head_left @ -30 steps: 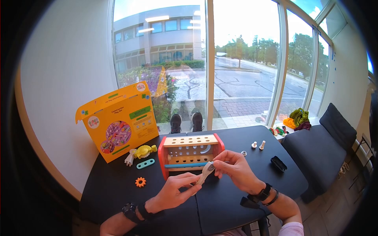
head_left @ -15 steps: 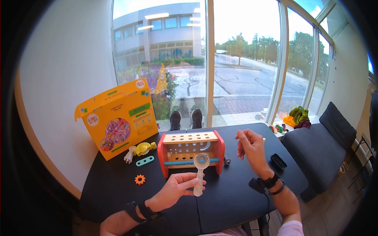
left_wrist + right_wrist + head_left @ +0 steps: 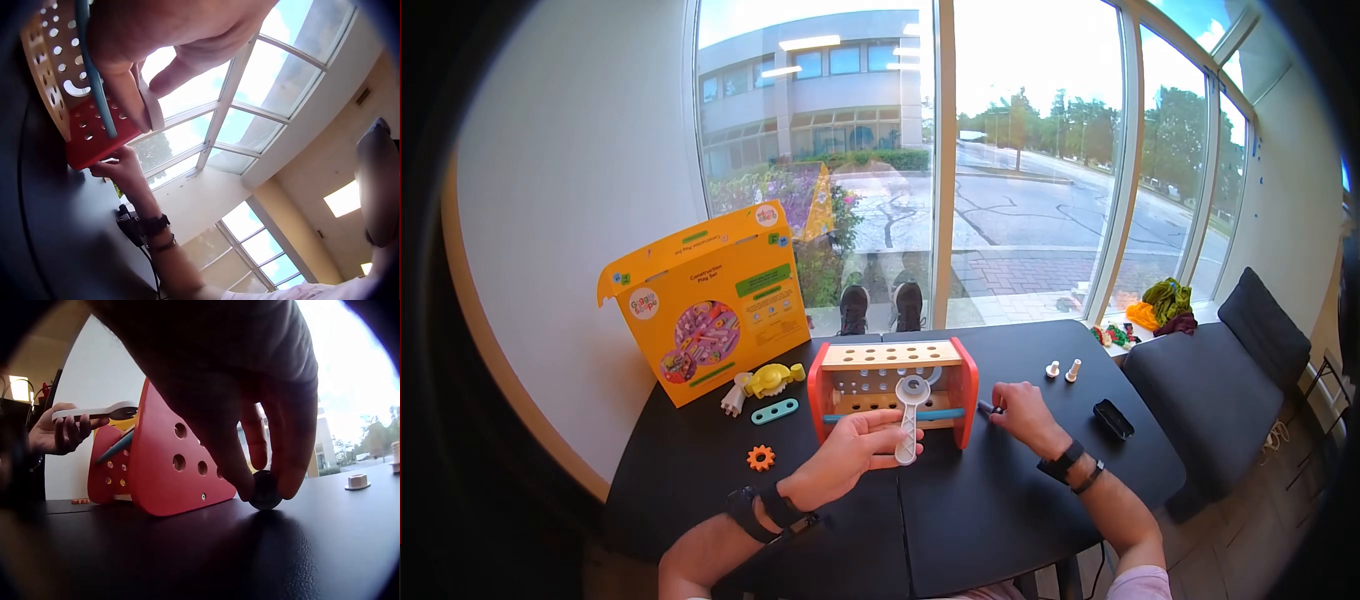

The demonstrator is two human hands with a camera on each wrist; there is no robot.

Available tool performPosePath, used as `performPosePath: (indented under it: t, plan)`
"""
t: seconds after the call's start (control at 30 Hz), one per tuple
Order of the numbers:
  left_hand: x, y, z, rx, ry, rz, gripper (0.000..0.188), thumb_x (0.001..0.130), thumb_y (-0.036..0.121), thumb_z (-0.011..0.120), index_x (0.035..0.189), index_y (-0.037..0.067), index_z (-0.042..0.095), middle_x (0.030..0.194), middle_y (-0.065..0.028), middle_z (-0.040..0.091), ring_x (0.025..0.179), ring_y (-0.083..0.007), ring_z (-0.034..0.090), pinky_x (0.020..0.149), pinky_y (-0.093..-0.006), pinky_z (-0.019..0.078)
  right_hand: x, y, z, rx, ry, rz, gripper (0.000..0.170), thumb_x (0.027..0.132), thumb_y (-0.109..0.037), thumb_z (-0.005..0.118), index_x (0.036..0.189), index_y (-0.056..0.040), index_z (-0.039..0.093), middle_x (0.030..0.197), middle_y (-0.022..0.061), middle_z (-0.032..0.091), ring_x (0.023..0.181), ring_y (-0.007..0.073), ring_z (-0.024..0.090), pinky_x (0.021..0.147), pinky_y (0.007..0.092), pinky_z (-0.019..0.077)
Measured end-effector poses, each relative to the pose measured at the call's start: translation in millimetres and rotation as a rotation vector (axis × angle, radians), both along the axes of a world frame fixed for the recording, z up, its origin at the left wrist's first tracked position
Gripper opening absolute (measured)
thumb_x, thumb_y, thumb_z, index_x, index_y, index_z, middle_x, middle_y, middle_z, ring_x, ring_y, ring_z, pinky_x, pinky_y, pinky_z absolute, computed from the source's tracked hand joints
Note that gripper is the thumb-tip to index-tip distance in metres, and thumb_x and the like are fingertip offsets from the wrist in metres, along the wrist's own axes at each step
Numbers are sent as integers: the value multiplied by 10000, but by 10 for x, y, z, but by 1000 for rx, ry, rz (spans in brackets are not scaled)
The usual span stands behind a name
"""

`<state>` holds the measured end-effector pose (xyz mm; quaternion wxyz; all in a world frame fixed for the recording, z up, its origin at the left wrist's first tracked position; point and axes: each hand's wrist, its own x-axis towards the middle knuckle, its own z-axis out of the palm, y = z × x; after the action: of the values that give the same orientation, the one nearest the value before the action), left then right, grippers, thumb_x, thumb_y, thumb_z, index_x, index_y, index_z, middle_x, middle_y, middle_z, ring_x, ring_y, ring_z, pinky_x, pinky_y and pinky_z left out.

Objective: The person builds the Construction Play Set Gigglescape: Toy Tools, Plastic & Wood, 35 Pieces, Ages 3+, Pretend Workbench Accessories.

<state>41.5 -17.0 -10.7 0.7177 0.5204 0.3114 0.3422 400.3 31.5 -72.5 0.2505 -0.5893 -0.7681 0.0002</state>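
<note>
My left hand (image 3: 850, 458) holds a pale grey toy wrench (image 3: 907, 437) by its handle, ring end up, in front of the wooden toy workbench (image 3: 890, 353). A grey ring-shaped piece (image 3: 914, 386) sits in the wrench's head. Beyond the workbench's red right side (image 3: 165, 481), my right hand (image 3: 1032, 418) pinches a dark, round-ended piece (image 3: 265, 491) low at the tabletop. In the right wrist view, thumb and fingertips lie on either side of it. A blue rod (image 3: 945, 414) runs along the workbench front.
On the black table (image 3: 960, 520), an orange gear (image 3: 761, 458), a teal strip with holes (image 3: 775, 412) and yellow pieces (image 3: 774, 379) lie left. A yellow box (image 3: 710, 310) stands behind them. Two pale pegs (image 3: 1073, 371) and a black case (image 3: 1113, 420) are right.
My right hand has left the wrench head, swung right, and come down onto the dark piece beside the workbench. The left hand has turned the wrench upright and kept hold of it.
</note>
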Motion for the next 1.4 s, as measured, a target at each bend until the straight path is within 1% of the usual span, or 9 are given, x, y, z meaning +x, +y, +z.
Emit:
performPosePath:
  t: [0.23,0.33,0.47,0.6,0.77,0.87,1.0,1.1,1.4]
  plan:
    - [73,183,-36,-64,-52,-27,473,1122,112,686,1545,-72,580,1381,-189,755,1253,-258,771,1117,-387,630,72,59,178,-5,120,-26,190,825,-104,877,967,-6,797,909,149,792,850,320,810,783,419,648]
    - [102,266,-71,-83,-58,-29,467,1115,92,690,1538,-73,582,1385,-191,752,1248,-265,774,1123,-381,631,162,164,597,111,195,12,169,859,-91,851,1000,0,828,902,131,783,823,269,827,749,369,650]
    - [148,379,-86,-50,-52,-5,454,1109,73,689,1524,-79,588,1385,-190,754,1256,-274,773,1136,-382,628,-35,216,1415,286,298,113,149,904,-101,820,1009,4,834,975,162,790,809,276,820,773,372,632]
    - [177,516,-114,-41,-54,5,451,1101,66,698,1513,-88,596,1400,-192,754,1275,-273,768,1141,-368,622,-407,452,1826,168,300,309,191,904,-104,809,1048,16,846,935,183,828,867,294,833,810,386,638]
    - [216,649,-167,-30,-62,-4,460,1099,76,709,1514,-85,596,1406,-192,754,1301,-257,757,1177,-351,587,-849,878,1753,61,119,433,163,877,-85,797,998,5,861,912,180,834,889,328,828,841,405,647]
    - [248,722,-234,-38,-81,23,374,1074,79,741,1411,-71,677,1330,-138,777,1210,-208,778,1114,-330,612,-1008,1095,1647,43,21,490,159,843,-62,786,969,-10,869,915,175,833,888,341,821,840,416,647]
    - [272,721,-185,-31,-106,14,375,1079,88,738,1412,-71,678,1323,-130,771,1214,-211,773,1128,-343,609,-1089,1361,1512,26,-68,570,174,797,-26,771,935,-31,876,894,165,829,886,356,812,830,428,641]
    - [268,779,-214,-26,-107,25,365,1087,86,729,1412,-70,677,1321,-137,768,1213,-223,776,1135,-350,608,-1123,1396,1531,4,-165,542,186,841,-63,795,1004,-29,877,949,142,850,930,315,826,859,408,641]
    - [252,795,-182,-30,-136,43,346,1097,103,736,1403,-52,684,1301,-130,770,1208,-226,778,1125,-345,618,-1187,1453,1469,16,-231,575,215,828,-43,780,1017,-46,882,967,161,844,939,347,819,850,431,642]
